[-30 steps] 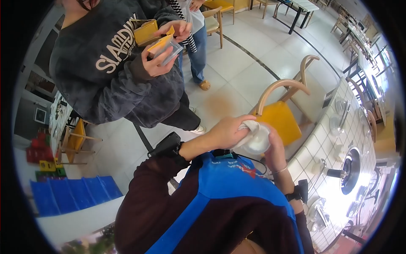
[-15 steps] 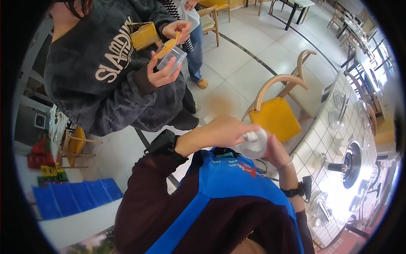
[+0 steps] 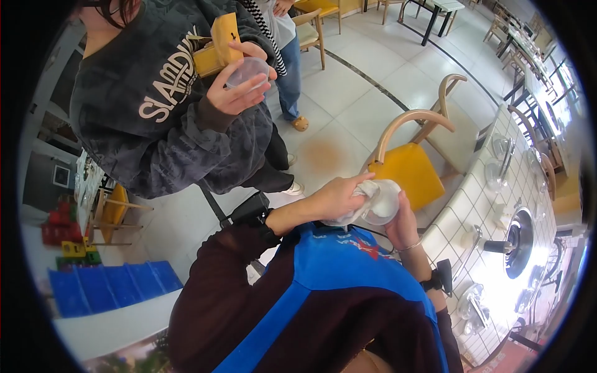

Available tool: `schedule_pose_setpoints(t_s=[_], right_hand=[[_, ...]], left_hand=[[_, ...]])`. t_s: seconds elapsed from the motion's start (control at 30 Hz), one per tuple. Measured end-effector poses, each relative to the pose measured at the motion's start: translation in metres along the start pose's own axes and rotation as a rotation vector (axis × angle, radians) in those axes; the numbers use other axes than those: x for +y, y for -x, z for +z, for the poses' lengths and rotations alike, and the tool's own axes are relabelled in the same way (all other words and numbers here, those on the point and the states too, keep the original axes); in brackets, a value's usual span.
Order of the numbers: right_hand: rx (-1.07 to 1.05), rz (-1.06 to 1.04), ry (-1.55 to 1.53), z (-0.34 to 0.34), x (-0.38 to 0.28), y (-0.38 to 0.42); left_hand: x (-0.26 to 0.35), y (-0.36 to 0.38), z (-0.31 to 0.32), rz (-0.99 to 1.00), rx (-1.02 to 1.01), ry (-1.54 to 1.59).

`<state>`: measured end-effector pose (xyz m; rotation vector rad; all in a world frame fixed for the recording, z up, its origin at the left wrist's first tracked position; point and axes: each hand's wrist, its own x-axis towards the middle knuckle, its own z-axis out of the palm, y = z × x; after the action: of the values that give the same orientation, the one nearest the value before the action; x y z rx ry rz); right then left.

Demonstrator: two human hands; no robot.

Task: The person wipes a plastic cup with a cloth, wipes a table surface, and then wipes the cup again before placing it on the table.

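Observation:
My left hand [image 3: 336, 198] is closed on a crumpled white cloth [image 3: 368, 191], which lies against a small clear round container [image 3: 383, 209]. My right hand [image 3: 403, 226] grips that container from its far side, with the fingers partly hidden behind it. Both hands are close together in front of my blue and dark brown clothing [image 3: 336, 255]. At the upper left, a person in a dark printed top [image 3: 168, 137] holds another clear container [image 3: 249, 72] and a yellow cloth [image 3: 225, 38].
A chair with a yellow seat [image 3: 407, 174] stands just beyond my hands. To the right is a tiled table [image 3: 444, 239] with glassware, utensils and a round burner [image 3: 519, 241]. A second person's jeans [image 3: 288, 78] show behind the first. Blue panels [image 3: 115, 289] are at lower left.
The white cloth has spread out and hangs more from my left hand beside the container. The other person's yellow cloth has been raised, and their container is turned differently.

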<state>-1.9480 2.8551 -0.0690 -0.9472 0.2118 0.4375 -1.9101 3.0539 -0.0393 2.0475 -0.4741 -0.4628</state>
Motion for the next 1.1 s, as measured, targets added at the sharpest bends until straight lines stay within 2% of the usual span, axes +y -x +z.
schedule_pose_setpoints(t_s=[0.17,0.2,0.23,0.27,0.3,0.37,0.4,0.47,0.53,0.6,0.67,0.73,0.8,0.87,0.93,1.0,1.07,1.1], right_hand=[[-0.182,0.136,0.014,-0.008,-0.012,-0.006],[-0.182,0.137,0.013,-0.014,-0.015,-0.009],[-0.276,0.212,0.019,-0.022,-0.017,-0.015],[-0.369,0.286,0.025,-0.027,-0.017,-0.019],[-0.369,0.287,0.024,-0.030,-0.013,-0.021],[-0.310,0.438,-0.040,-0.035,-0.008,-0.025],[-0.310,0.439,-0.039,-0.037,-0.009,-0.026],[-0.500,0.402,-0.067,-0.041,-0.011,-0.028],[-0.468,0.352,-0.099,-0.045,-0.003,-0.029],[-0.434,0.302,-0.133,-0.040,0.003,-0.025],[-0.064,0.128,-0.048,-0.024,0.006,-0.020],[-0.040,0.073,-0.068,-0.024,0.011,-0.021],[-0.020,0.020,-0.082,-0.023,0.006,-0.023],[-0.111,-0.037,-0.054,-0.016,-0.010,-0.024],[-0.126,0.020,-0.080,-0.018,-0.014,-0.026],[-0.144,0.080,-0.101,-0.019,-0.018,-0.029],[-0.192,0.084,0.016,-0.019,-0.019,-0.033],[-0.198,0.089,0.019,-0.021,-0.020,-0.033]], left_hand=[[0.018,-0.002,-0.022,0.036,-0.078,-0.132],[0.024,-0.002,-0.028,0.124,-0.128,-0.255],[0.028,-0.003,-0.032,0.213,-0.177,-0.378],[0.030,-0.004,-0.033,0.213,-0.177,-0.378],[0.032,-0.005,-0.032,0.274,-0.190,-0.394],[0.035,-0.010,-0.032,0.337,-0.203,-0.408],[0.037,-0.012,-0.031,0.329,-0.196,-0.429],[0.036,-0.014,-0.029,0.320,-0.188,-0.451],[0.028,-0.018,-0.025,0.196,-0.053,-0.342],[0.021,-0.020,-0.021,0.173,-0.031,-0.305],[0.016,-0.021,-0.018,0.152,-0.005,-0.269],[0.014,-0.021,-0.017,0.008,-0.040,-0.160],[0.001,-0.024,-0.010,0.029,-0.073,-0.052],[-0.007,-0.026,-0.007,0.053,-0.105,0.054],[0.003,-0.023,-0.013,-0.017,-0.041,0.108],[0.006,-0.023,-0.019,0.007,-0.032,0.060],[0.010,-0.021,-0.026,0.030,-0.018,0.010],[0.013,-0.019,-0.029,0.070,-0.006,-0.174]])
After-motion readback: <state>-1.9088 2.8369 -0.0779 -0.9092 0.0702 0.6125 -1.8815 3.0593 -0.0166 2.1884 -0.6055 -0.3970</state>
